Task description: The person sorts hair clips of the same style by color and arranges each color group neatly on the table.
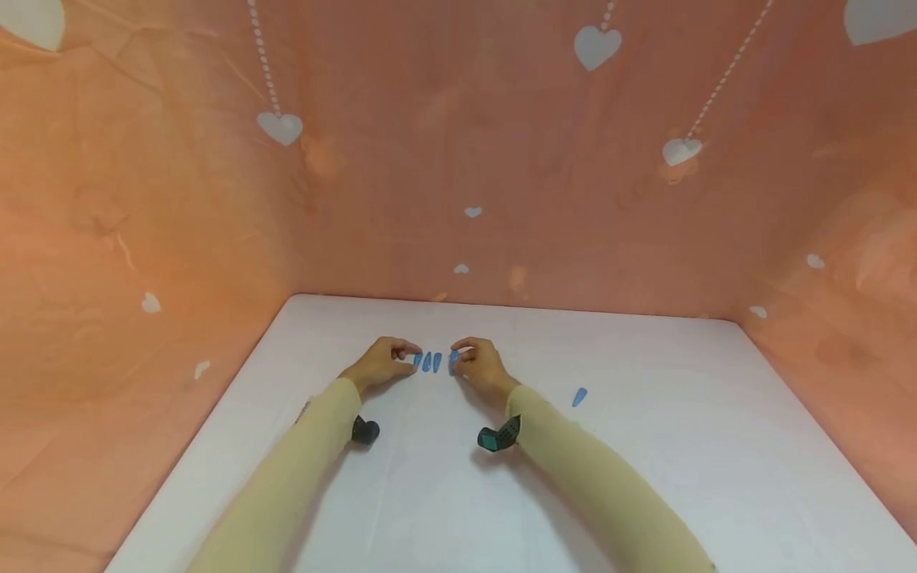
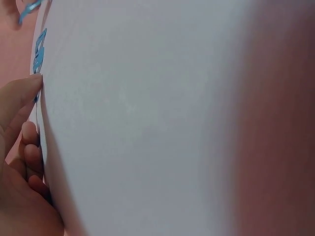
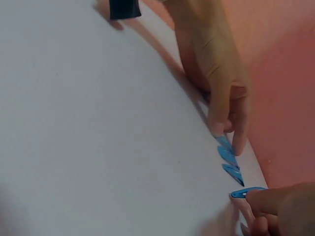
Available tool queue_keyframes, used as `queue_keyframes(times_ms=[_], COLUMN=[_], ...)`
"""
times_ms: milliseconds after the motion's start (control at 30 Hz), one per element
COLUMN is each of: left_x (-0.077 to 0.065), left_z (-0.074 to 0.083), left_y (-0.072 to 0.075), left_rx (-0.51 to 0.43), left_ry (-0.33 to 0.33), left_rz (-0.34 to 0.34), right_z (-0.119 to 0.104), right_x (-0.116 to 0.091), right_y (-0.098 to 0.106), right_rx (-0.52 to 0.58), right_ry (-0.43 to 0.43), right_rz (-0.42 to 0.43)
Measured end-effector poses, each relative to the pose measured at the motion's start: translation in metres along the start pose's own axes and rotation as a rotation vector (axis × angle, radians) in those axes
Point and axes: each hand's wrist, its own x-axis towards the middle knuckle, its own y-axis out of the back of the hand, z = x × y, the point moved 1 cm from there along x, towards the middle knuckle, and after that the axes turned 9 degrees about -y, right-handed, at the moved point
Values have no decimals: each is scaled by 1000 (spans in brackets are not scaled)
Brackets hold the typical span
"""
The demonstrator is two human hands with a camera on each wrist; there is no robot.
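Note:
Blue snap hair clips lie in a short row near the far side of the white table. My left hand (image 1: 381,362) has thumb and forefinger at the two ends of the leftmost hair clip (image 1: 418,360). Just right of that are a second hair clip (image 1: 427,362) and a third hair clip (image 1: 437,363), side by side. My right hand (image 1: 481,368) pinches another hair clip (image 3: 240,193) a little to the right of the row. In the left wrist view, fingertips (image 2: 37,81) show at the row's end.
One more hair clip (image 1: 579,397) lies alone on the white table (image 1: 680,446), right of my right forearm. Orange cloth walls (image 1: 537,183) with white hearts rise behind the table and at both sides. Dark wrist cameras (image 1: 499,437) hang under the sleeves.

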Motion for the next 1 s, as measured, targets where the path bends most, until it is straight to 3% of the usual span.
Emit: queue_keyframes(times_ms=[433, 667, 1000], left_x=[0, -2, -1], left_z=[0, 4, 1], left_y=[3, -2, 1], left_rx=[-6, 19, 14], left_ry=[6, -10, 16], left_rz=[2, -4, -9], right_z=[-1, 0, -2], right_x=[8, 3, 6], right_y=[-10, -10, -11], right_rx=[-207, -287, -302], right_ry=[71, 52, 31], right_rz=[71, 96, 88])
